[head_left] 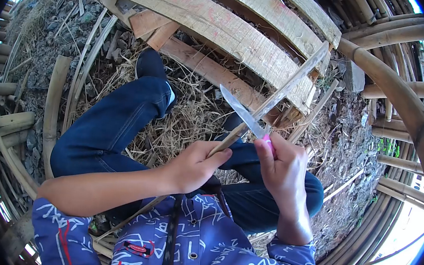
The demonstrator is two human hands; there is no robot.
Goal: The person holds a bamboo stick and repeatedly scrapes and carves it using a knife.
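My left hand (197, 165) is closed around a long bamboo strip (294, 82), which slants up and away to the right. My right hand (284, 165) grips a knife (242, 112) by its pink handle. The knife's blade points up and left and crosses the strip just beyond my left fingers; whether its edge bites into the strip, I cannot tell. The strip's far part overlaps a wooden pallet (222, 28) in view. Below my left forearm a thin length (135, 216) shows, perhaps the strip's near end.
My legs in blue jeans (113, 123) are bent on either side of straw-like shavings (179, 129). Bamboo poles (405, 90) stand to the right, with more poles (0, 130) at the left. Stony soil (345, 150) lies beside my right knee.
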